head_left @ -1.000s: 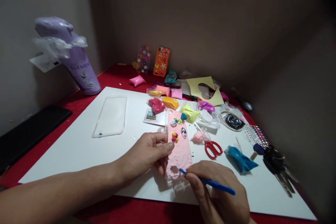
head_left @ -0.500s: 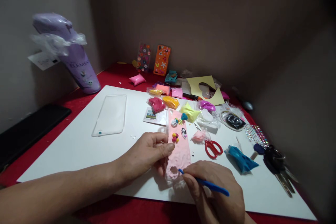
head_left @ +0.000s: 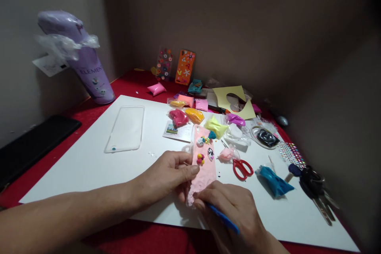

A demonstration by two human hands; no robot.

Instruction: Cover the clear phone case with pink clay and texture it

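My left hand (head_left: 169,176) grips the left edge of a phone case coated in pink clay (head_left: 204,165), with small coloured clay decorations near its far end. My right hand (head_left: 235,210) is closed round a blue modelling tool (head_left: 223,219) and its fingertips press on the near end of the pink case. The tool's tip is hidden under my fingers. Both hands rest over a white board (head_left: 89,162).
A clear phone case (head_left: 125,129) lies on the board's left. Clay packets (head_left: 193,115), red scissors (head_left: 242,168), a blue clay bag (head_left: 274,182), keys (head_left: 315,186), rhinestone stickers (head_left: 290,152) crowd the right. A purple bottle (head_left: 86,67) and decorated cases (head_left: 184,67) stand behind.
My right hand slid left and forward onto the case's near end, covering the tool's tip. The case tilted slightly to the right at its far end. The left hand stayed put.
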